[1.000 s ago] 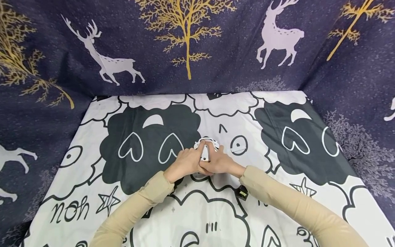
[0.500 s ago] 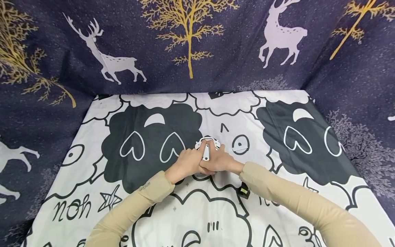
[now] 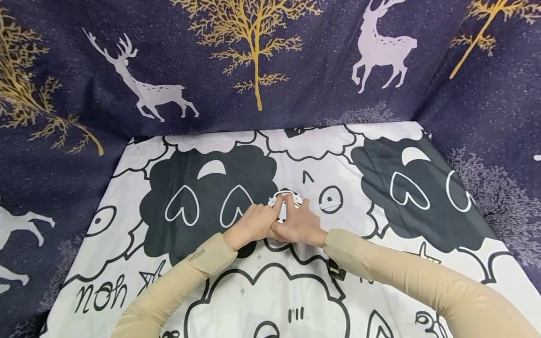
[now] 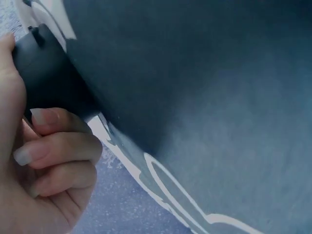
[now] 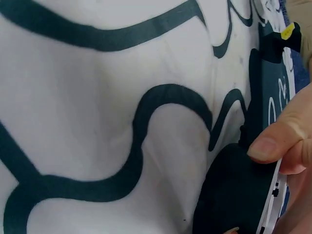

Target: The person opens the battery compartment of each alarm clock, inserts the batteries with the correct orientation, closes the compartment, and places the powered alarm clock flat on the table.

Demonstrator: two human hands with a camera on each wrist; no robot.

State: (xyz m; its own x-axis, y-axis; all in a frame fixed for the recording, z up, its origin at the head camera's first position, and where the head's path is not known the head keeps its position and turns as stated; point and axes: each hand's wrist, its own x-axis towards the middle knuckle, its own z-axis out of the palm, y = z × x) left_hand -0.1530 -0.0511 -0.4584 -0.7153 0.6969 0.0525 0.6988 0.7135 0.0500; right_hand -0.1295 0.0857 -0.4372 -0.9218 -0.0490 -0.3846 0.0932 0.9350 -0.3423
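Observation:
Both hands meet at the table's middle around a small black-and-white object (image 3: 282, 215) of unclear kind. Its white upper side, with a curved white rim at the far end, shows between the two thumbs. My left hand (image 3: 255, 221) grips it from the left; the left wrist view shows several fingers curled by its rounded black body (image 4: 53, 73). From the right, my right hand (image 3: 302, 224) holds it, thumb on the black body (image 5: 239, 180) in the right wrist view, where a white edge runs beside the thumb. The palms hide most of it.
A small black item with a yellow-green patch (image 3: 336, 270) lies by the right sleeve. The table is covered by a white cloth (image 3: 236, 300) with black cartoon drawings. Dark blue curtains (image 3: 313, 56) with deer and trees stand behind and at both sides.
Both hands keep hold of the object in nearly the same place. The right hand and wrist have dipped slightly toward the near side, and the head view has shifted a little.

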